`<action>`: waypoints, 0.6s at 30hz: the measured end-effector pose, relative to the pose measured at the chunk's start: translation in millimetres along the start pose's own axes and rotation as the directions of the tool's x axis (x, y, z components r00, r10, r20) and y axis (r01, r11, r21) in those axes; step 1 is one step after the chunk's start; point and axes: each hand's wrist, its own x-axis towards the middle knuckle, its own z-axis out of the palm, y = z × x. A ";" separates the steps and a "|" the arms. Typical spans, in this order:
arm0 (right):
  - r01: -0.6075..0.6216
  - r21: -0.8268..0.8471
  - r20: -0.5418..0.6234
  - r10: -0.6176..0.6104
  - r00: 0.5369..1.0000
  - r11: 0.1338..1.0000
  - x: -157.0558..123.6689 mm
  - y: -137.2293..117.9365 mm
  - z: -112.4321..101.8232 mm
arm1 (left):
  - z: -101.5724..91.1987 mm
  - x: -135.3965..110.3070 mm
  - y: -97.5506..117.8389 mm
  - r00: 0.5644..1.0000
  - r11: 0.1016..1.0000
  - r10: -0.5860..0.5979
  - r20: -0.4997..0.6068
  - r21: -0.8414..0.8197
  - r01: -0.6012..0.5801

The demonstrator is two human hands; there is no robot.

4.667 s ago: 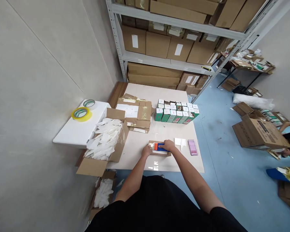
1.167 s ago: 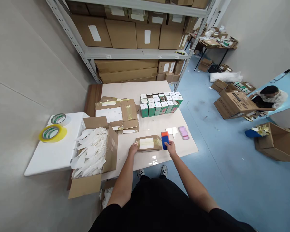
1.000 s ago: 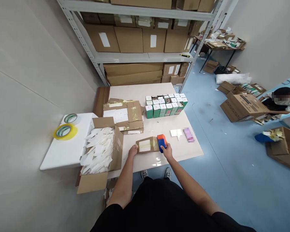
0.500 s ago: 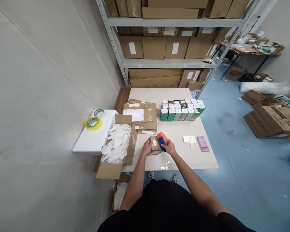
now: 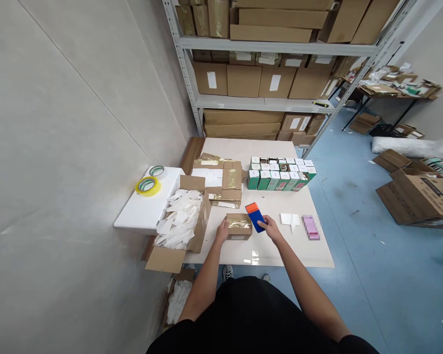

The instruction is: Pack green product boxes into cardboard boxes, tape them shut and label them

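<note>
My left hand (image 5: 222, 230) is closed against the left side of a small cardboard box (image 5: 239, 227), which sits on the table with shiny clear tape across its top. In my right hand (image 5: 269, 227) is a flat, blue-and-orange block-shaped object (image 5: 256, 216), orange at its far end; its exact kind is unclear. It is held up just right of the box, apart from it, with my fingers around its near end.
Flattened cartons (image 5: 231, 177) lie behind the box. Left stands an open carton of white paper strips (image 5: 180, 216), beside tape rolls (image 5: 148, 186) on a white surface. Green-and-white boxes (image 5: 278, 179) line the back right. A white paper piece (image 5: 290, 220) and a pink item (image 5: 310, 227) lie right.
The blue-and-orange object has moved away from the box's right end, to the right, in my right hand. My left hand stays at the box's left side. The camera view has shifted slightly.
</note>
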 end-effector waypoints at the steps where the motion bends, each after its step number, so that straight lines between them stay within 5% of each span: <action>1: 0.008 0.003 -0.013 -0.008 1.000 1.000 0.2 -1.9 -4.2 | 14.5 -1.1 1.8 1.000 1.000 0.008 0.028 -0.015 -0.008; 6: 0.040 -0.019 -0.169 -0.042 0.985 0.999 -6.3 -6.8 -44.6 | 81.7 -1.8 13.5 0.985 0.999 0.032 0.169 -0.027 -0.028; 9: 0.021 0.000 -0.217 -0.021 0.976 1.000 -15.1 -3.9 -78.1 | 95.8 2.8 14.4 0.983 0.999 0.021 0.183 -0.028 -0.016; 13: -0.075 0.015 -0.235 0.076 0.969 0.997 -21.2 14.2 -98.7 | 82.7 11.6 7.4 0.980 0.996 0.059 0.189 -0.083 -0.044; 18: -0.159 -0.029 -0.206 0.150 0.967 0.987 -14.9 49.9 -58.0 | 40.9 14.5 2.8 0.995 0.996 0.043 0.092 -0.078 -0.036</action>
